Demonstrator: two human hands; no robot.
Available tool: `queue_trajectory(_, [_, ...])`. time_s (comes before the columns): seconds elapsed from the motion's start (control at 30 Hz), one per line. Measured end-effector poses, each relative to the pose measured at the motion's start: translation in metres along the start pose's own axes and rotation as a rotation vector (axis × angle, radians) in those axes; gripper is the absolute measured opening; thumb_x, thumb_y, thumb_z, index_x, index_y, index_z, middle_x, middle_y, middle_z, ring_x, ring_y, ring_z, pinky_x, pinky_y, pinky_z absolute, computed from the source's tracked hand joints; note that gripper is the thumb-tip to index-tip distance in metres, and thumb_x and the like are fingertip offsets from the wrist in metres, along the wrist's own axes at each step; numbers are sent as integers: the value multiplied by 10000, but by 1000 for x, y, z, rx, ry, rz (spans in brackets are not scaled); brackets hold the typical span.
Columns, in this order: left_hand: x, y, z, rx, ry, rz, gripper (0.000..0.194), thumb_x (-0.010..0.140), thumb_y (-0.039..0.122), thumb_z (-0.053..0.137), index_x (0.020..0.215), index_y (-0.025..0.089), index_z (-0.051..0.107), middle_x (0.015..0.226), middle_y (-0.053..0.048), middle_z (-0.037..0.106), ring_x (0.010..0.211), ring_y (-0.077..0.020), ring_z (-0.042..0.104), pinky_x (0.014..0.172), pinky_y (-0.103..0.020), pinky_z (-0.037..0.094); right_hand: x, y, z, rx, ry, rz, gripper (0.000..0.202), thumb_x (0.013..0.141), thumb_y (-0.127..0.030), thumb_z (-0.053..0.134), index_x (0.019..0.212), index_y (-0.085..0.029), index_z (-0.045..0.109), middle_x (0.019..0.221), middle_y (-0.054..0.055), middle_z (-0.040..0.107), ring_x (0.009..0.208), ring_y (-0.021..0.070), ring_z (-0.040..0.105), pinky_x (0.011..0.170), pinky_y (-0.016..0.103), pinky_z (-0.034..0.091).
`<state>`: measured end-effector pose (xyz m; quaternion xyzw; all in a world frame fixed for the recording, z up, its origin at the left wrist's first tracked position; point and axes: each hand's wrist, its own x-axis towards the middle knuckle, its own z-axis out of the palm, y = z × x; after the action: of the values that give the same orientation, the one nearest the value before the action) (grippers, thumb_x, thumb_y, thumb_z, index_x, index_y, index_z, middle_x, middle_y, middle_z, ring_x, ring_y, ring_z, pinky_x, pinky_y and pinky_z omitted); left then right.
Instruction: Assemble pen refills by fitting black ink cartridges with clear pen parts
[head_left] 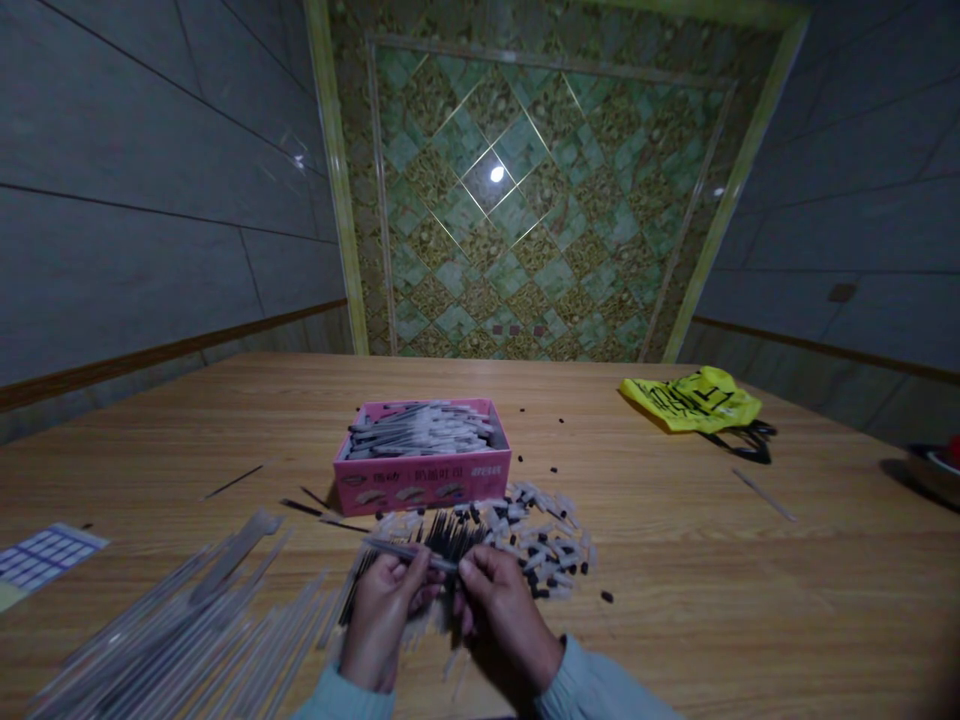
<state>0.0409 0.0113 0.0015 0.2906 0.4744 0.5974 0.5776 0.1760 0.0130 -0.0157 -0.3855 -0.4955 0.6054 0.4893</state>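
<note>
My left hand is closed on a slim grey pen, which points up to the left. Close beside it, my right hand pinches at the pen's right end; any small part between those fingertips is too small to tell. Behind and beneath the hands lies a pile of thin black refills. Small clear and black caps are scattered to the right of the hands. Just beyond stands a pink box filled with grey and white pens.
Long clear tubes spread over the wooden table at the left front, near a blue-and-white label sheet. A yellow bag lies at the back right. A single pen and a bowl are farther right.
</note>
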Motion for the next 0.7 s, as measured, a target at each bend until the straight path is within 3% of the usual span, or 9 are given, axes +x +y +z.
queue_trajectory(0.1, [-2, 2, 2, 32, -44, 31, 384, 549, 364, 790, 779, 134, 586, 655, -26, 681, 580, -145, 641, 515, -221, 508, 2, 1, -3, 83, -68, 96, 443, 714, -571, 586, 589, -166, 460, 412, -18, 523, 274, 71, 413, 298, 169, 267])
queue_trajectory(0.17, [-3, 3, 3, 67, -62, 47, 368, 567, 375, 774, 780, 140, 586, 694, -28, 680, 599, -146, 639, 514, -219, 498, 3, -2, -7, 32, -90, 129, 447, 754, -580, 522, 593, -165, 476, 428, -4, 532, 284, 83, 410, 312, 188, 280])
queue_trajectory(0.23, [-4, 4, 2, 90, -61, 53, 363, 573, 392, 762, 780, 146, 593, 724, -32, 674, 647, -162, 642, 532, -231, 501, 4, -9, -13, -193, 2, 12, 409, 820, -512, 469, 628, -155, 526, 511, 27, 578, 392, 117, 488, 396, 221, 357])
queue_trajectory(0.33, [-4, 4, 1, 108, -60, 70, 376, 628, 440, 708, 854, 156, 613, 727, -22, 647, 692, -170, 628, 559, -246, 501, 4, -26, -26, -747, 205, -333, 163, 826, -237, 500, 827, -168, 647, 851, 76, 665, 815, 201, 576, 699, 290, 427])
queue_trajectory(0.4, [-5, 4, 1, 124, -80, 93, 410, 669, 463, 667, 941, 159, 620, 687, 3, 610, 623, -135, 588, 526, -223, 474, 5, -34, -35, -1056, 228, -428, 295, 764, -105, 514, 991, -222, 659, 1034, 58, 650, 988, 227, 507, 794, 300, 386])
queue_trajectory(0.53, [-5, 2, 1, 132, -101, 96, 474, 648, 493, 670, 988, 164, 636, 576, 61, 495, 458, -85, 464, 419, -200, 394, 11, -35, -48, -1338, 212, -369, 391, 731, -85, 531, 1066, -250, 648, 1020, 44, 662, 961, 236, 488, 736, 288, 374])
queue_trajectory(0.7, [-1, -2, -2, 233, -98, 105, 439, 653, 512, 649, 898, 149, 664, 538, 62, 464, 411, -77, 414, 365, -190, 320, 16, -26, -55, -1373, 287, -310, 332, 717, -29, 483, 878, -226, 697, 906, 65, 656, 936, 226, 509, 704, 277, 360])
